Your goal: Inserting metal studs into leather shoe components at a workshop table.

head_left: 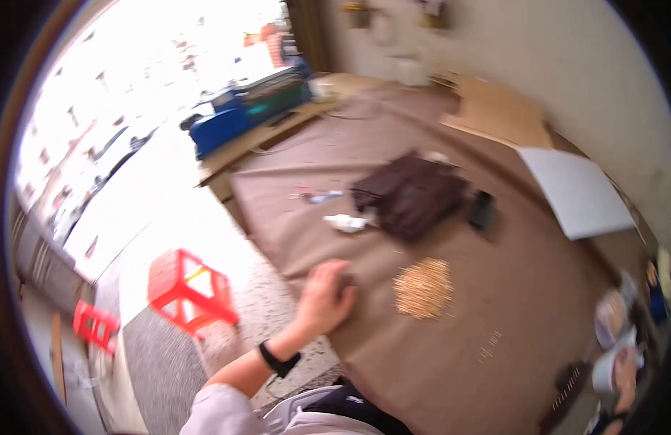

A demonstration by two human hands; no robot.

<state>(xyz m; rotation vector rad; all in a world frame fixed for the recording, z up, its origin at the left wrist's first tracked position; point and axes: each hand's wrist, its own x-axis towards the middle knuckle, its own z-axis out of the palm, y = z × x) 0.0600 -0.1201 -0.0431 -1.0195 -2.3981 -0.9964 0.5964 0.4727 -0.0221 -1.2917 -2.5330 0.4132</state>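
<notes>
My left hand rests on the left edge of the brown-covered table, fingers extended, holding nothing; a black band circles its wrist. To its right lies a pile of short, thin, straw-coloured sticks. At the far lower right, my right hand is closed against a white, round, roll-like thing; blur hides its exact kind. A folded dark brown cloth lies beyond the sticks, between a white crumpled item and a small black block.
A blue machine stands at the far left beside the doorway. Cardboard and a white sheet lie along the wall. Red plastic stools stand on the floor at left. A clear round roll-like item sits near my right hand.
</notes>
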